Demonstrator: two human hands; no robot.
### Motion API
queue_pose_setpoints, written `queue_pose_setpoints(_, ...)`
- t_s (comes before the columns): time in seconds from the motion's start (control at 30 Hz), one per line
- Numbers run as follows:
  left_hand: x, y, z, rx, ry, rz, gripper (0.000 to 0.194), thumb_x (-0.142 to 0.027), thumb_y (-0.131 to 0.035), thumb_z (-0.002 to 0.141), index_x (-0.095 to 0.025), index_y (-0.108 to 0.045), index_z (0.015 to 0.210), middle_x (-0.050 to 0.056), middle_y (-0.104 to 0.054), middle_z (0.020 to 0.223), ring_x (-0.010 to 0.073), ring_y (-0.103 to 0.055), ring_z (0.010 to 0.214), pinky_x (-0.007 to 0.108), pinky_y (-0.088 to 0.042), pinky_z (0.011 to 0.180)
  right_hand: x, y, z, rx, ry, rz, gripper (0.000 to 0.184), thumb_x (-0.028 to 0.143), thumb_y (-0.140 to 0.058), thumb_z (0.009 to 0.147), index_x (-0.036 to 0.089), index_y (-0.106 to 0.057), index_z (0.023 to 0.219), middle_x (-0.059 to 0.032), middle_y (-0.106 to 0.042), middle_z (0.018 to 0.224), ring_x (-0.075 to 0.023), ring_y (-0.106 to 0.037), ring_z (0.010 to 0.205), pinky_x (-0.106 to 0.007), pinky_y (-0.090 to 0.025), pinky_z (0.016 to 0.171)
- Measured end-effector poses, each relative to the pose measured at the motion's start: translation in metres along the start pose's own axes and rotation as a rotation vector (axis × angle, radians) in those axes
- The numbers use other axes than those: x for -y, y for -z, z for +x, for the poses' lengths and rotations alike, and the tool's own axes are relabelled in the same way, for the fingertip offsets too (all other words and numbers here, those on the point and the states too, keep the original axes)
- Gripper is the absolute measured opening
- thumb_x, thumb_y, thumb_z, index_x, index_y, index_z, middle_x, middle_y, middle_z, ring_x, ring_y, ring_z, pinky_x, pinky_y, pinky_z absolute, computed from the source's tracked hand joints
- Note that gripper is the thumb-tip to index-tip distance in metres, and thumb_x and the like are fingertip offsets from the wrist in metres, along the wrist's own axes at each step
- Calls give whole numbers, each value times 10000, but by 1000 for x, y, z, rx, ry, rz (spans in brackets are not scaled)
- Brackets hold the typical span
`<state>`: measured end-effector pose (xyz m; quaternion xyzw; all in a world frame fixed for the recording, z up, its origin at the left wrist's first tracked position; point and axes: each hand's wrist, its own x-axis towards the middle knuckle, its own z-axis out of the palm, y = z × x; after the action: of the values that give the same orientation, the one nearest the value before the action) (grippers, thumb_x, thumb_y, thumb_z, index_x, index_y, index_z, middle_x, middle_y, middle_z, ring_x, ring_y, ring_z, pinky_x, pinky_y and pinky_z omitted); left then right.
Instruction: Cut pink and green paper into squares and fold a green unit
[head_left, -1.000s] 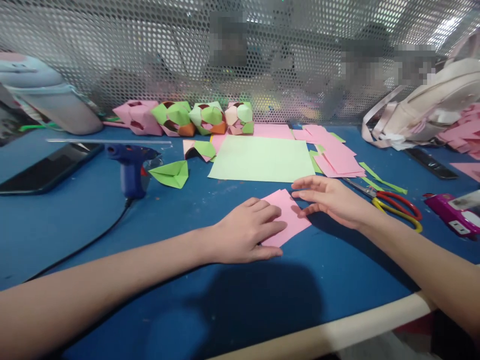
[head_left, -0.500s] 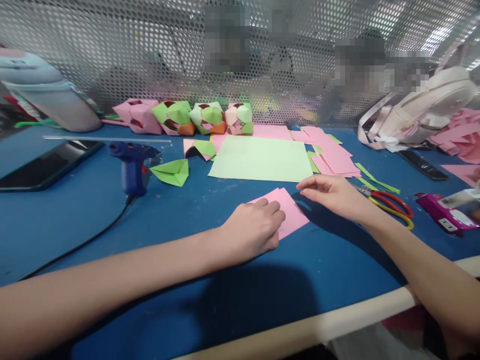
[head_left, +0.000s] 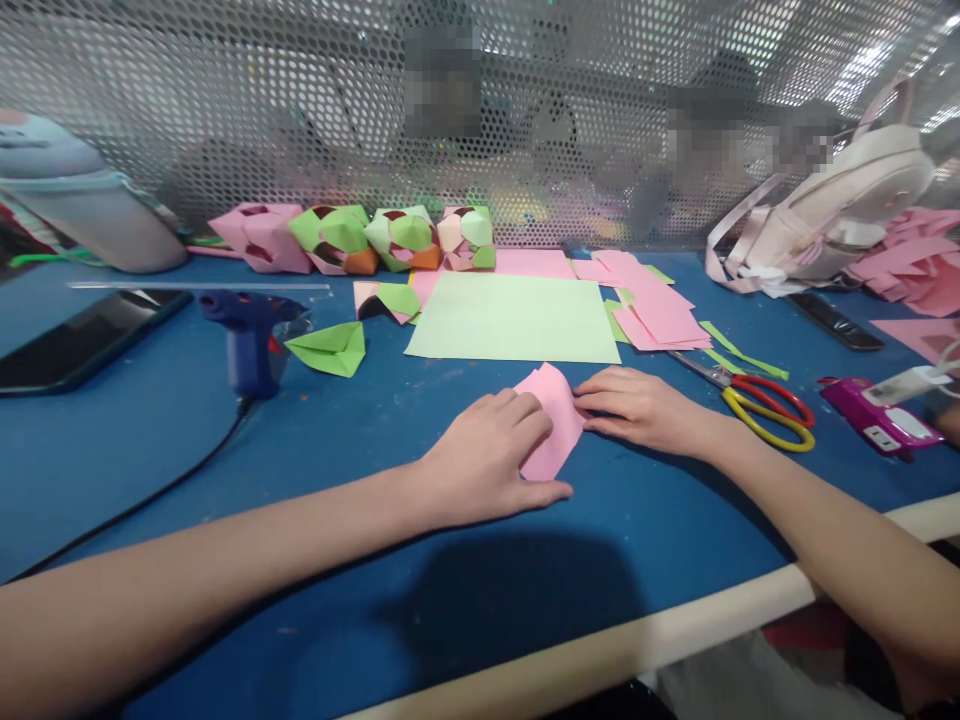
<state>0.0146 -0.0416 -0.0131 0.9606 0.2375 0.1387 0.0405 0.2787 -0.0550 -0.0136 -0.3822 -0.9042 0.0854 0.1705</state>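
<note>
A small pink paper (head_left: 553, 420) lies on the blue table (head_left: 375, 620) in front of me, its right side curled up and folded over. My left hand (head_left: 491, 460) rests on its left part, fingers bent and pressing it down. My right hand (head_left: 637, 405) touches the paper's right edge, its fingertips pinching the raised flap. A large pale green sheet (head_left: 514, 318) lies just behind the pink paper.
Red and yellow scissors (head_left: 765, 405) lie right of my right hand. A blue glue gun (head_left: 251, 335), a folded green piece (head_left: 330, 348), a phone (head_left: 75, 340) and a row of folded paper models (head_left: 352, 238) sit left and behind. Pink sheets (head_left: 652, 305), a bag (head_left: 840, 215).
My right hand came down onto the pink paper's right edge and folded it over to the left. My left hand stayed on the paper's left part.
</note>
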Motion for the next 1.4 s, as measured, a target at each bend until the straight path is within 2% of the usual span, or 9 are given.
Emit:
queue_pose_setpoints(0.2,0,-7,-3,-37,-23,79,143,-184,-460,906,-141,-596,892,97,-625,895,220,-554,798,367,-473,735,12,-3,8,-68,-108,71,296,363,-550,977,171,-718,1125,-106,-732,1078,-237,-655,1008,-414,-513,910)
queue_pose_setpoints(0.4,4,-10,-2,-59,-45,73,157,-175,-450,913,-143,-598,871,101,-626,899,220,-547,807,367,-479,742,26,-11,19,-168,-548,446,422,360,-661,874,192,-644,1261,-105,-688,1255,-222,-678,1037,-405,-552,917)
queue_pose_setpoints(0.6,8,-14,-2,-104,-6,-36,116,-196,-527,867,-142,-591,948,129,-635,1015,259,-590,946,429,-518,839,40,-23,21,-270,-524,815,403,347,-696,855,203,-631,1226,-92,-655,1322,-218,-622,1211,-415,-493,1064)
queue_pose_setpoints(0.77,15,-17,-1,-158,110,-228,621,-253,-648,783,-133,-425,1350,221,-479,1431,361,-468,1344,551,-446,1066,51,-20,22,-287,-551,1098,375,371,-731,836,215,-641,1165,-80,-674,1271,-217,-639,1170,-393,-551,973)
queue_pose_setpoints(0.93,18,-16,1,-163,207,-464,1007,-354,-767,734,-164,-184,1532,223,-510,1402,355,-563,1244,517,-512,987,58,-9,26,-253,-526,1365,388,459,-688,854,204,-651,1144,-106,-723,1134,-221,-694,1033,-407,-580,883)
queue_pose_setpoints(1.0,18,-15,0,-174,201,-445,963,-295,-751,744,-181,-206,1529,205,-500,1400,350,-531,1270,528,-484,1022,52,-5,25,-310,-527,1204,371,479,-611,904,203,-645,1148,-107,-729,1103,-223,-704,989,-439,-571,898)
queue_pose_setpoints(1.1,17,-14,-3,-168,173,-382,917,-204,-694,771,-191,-188,1537,153,-542,1271,307,-544,1189,517,-490,1003,40,-3,15,-353,-531,552,346,425,-554,936,187,-653,1167,-150,-685,1244,-294,-646,1155,-540,-488,1018)
queue_pose_setpoints(1.2,16,-13,-4,-191,117,-323,927,-179,-675,795,-219,-139,1550,116,-533,1180,275,-543,1092,506,-508,957,38,-4,0,-145,-374,-58,410,437,-563,936,166,-663,1227,-190,-517,1486,-381,-402,1428,-633,-291,1154)
queue_pose_setpoints(1.4,17,-12,-6,-168,104,-339,955,-116,-704,746,-242,-172,1530,109,-507,1176,281,-522,1077,515,-519,929,55,-9,-8,96,-234,-136,683,611,-417,973,152,-476,1476,-190,-369,1580,-372,-263,1501,-658,-155,1203)
